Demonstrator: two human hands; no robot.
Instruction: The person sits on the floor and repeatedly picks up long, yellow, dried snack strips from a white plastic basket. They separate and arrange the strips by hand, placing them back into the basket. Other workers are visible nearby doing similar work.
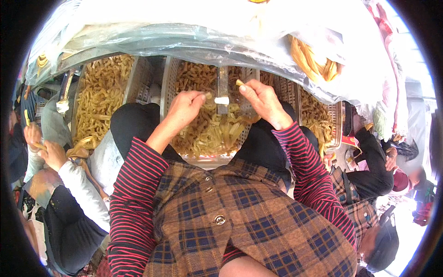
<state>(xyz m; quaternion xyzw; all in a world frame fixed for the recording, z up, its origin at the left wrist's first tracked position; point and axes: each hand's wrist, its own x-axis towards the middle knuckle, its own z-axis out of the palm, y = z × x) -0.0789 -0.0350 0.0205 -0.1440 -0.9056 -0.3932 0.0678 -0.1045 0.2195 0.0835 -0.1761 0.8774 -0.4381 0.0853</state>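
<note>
My right hand (262,99) pinches a short yellowish vegetable piece (239,82) between thumb and fingertips. To the left, my left hand (185,109) has its thumb and forefinger together on a small, blurred vegetable piece (208,95). Between the two hands, a dark upright bar (222,81) comes down from the table edge, with a white wrapping (222,100) near its lower end. Below both hands, a plastic crate (168,86) between my knees holds a heap of brown-yellow vegetable strips (197,135). Longer, paler strips (230,130) lie on top at the near side.
Clear plastic sheeting (193,34) covers the table ahead; a bundle of long yellow leaf-like strips (311,62) rests on it. More filled crates stand left (129,83) and right (337,124). A co-worker's hands (52,154) hold strips at left; another person (367,166) sits at right.
</note>
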